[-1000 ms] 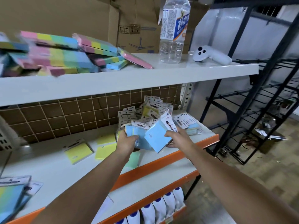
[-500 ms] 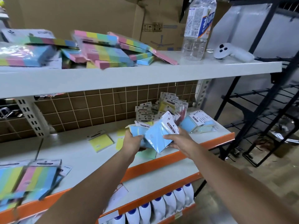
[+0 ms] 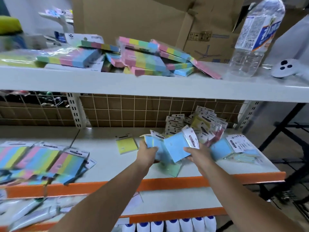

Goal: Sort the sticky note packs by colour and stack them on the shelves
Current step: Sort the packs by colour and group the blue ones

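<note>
**One head camera, close on the shelves**

A single wide-angle view from the person's head, facing forward and down. It sits close to the middle shelf [image 3: 107, 163], top shelf [image 3: 150, 84] near eye level, both forearms reaching in from the bottom edge.

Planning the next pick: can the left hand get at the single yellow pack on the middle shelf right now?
Probably not yet: left hand grips blue packs. The yellow pack lies uncovered right beside it.

Both hands carry the blue packs [image 3: 173, 149] leftward (view panning too).
</note>
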`<state>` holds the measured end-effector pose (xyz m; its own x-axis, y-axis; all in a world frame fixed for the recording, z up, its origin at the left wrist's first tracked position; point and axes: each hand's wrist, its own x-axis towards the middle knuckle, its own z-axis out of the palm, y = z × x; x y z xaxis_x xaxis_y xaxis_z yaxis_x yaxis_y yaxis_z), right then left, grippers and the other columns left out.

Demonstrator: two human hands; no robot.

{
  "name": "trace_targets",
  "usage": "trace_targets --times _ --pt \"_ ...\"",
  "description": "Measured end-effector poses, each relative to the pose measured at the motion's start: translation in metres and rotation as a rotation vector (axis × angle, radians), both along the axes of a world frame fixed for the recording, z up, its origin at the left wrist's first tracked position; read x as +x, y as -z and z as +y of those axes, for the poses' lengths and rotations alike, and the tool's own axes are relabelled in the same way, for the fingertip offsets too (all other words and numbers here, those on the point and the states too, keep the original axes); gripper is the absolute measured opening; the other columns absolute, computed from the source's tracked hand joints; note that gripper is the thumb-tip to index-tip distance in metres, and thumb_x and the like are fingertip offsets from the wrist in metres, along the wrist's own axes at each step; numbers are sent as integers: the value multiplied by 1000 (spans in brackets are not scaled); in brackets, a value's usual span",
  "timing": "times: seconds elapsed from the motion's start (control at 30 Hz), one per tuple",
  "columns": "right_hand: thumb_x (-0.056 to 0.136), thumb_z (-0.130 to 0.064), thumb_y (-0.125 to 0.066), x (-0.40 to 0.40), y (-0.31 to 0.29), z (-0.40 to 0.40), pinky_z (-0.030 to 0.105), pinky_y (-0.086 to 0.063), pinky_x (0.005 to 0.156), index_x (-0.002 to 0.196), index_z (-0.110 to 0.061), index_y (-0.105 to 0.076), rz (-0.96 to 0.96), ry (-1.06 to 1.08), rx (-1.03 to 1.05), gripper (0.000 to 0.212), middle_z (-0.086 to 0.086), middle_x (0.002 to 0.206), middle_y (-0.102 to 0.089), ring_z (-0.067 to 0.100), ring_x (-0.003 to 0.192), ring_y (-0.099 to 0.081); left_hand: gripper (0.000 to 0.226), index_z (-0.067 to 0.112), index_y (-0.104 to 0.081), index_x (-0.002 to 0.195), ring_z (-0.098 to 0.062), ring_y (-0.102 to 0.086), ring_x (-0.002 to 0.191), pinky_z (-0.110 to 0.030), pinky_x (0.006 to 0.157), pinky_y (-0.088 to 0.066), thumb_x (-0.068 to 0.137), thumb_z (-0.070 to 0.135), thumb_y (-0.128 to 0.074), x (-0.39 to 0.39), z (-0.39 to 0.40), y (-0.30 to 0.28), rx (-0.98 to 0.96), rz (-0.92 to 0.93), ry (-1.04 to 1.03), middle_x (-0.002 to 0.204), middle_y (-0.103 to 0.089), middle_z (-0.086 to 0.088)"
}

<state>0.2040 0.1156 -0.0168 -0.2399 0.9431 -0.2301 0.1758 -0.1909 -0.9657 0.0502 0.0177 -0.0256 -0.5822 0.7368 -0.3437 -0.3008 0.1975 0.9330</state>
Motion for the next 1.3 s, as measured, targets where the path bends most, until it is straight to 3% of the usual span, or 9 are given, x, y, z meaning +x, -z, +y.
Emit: trace_targets --times 0.13,0.37,0.47,0.7,0.93,1.0,1.13,1.23,1.3 --pt "85 5 -63 -20 -6 -1 42 -55 85 103 -14 -58 5 -78 -19 27 12 105 -67 29 95 -65 26 10 -40 115 -26 -61 88 -34 61 -55 93 2 -51 -10 -22 -6 39 -33 -78 109 -57 -12" --pt "87 6 -59 -87 -20 -46 34 -54 73 116 -10 -56 25 -254 -13 33 14 108 -65 28 94 -65 31 10 -39 120 -34 -59 107 -36 65 -57 92 3 -51 -54 -90 -21 40 -10 -249 119 -54 -15" --pt "87 7 -58 -122 -27 -72 36 -54 78 114 -12 -56 40 -330 -14 33 13 109 -64 28 95 -64 27 9 -38 115 -36 -57 108 -37 65 -57 92 4 -52 -76 -125 -30 41 -7 -324 120 -52 -17" --pt "88 6 -59 -201 -42 -159 32 -54 68 114 -16 -54 54 -417 25 34 9 107 -61 28 98 -63 43 17 -39 127 -33 -56 108 -50 80 -56 89 4 -53 -143 -217 -35 54 45 -438 123 -54 -16" --pt "83 8 -60 -278 -43 -251 43 -55 84 104 -14 -59 84 -477 45 30 14 106 -66 32 96 -65 43 20 -37 125 -28 -57 91 -33 52 -54 89 -2 -48 -205 -318 -45 111 58 -492 111 -53 -13" --pt "81 7 -64 -301 -41 -278 48 -55 85 97 -17 -61 75 -478 51 29 15 106 -68 32 92 -65 38 17 -40 121 -30 -58 93 -32 53 -54 89 -1 -49 -226 -345 -45 92 78 -521 110 -53 -14" --pt "78 -2 -69 -338 -38 -331 42 -53 81 100 -20 -62 51 -489 87 29 7 102 -69 30 93 -66 26 9 -40 111 -33 -58 100 -47 81 -55 89 3 -51 -265 -399 -44 19 114 -533 100 -52 -11" --pt "79 -5 -69 -362 -36 -369 43 -53 83 103 -20 -57 27 -508 100 31 6 104 -67 29 96 -65 29 10 -38 115 -23 -57 83 -36 61 -54 90 0 -49 -288 -434 -40 48 99 -554 96 -52 -9" --pt "80 -4 -68 -380 -33 -389 45 -53 87 98 -20 -56 20 -529 85 27 6 103 -66 29 96 -64 27 10 -39 114 -21 -55 77 -34 59 -51 90 3 -50 -304 -453 -35 14 98 -570 95 -52 -10"
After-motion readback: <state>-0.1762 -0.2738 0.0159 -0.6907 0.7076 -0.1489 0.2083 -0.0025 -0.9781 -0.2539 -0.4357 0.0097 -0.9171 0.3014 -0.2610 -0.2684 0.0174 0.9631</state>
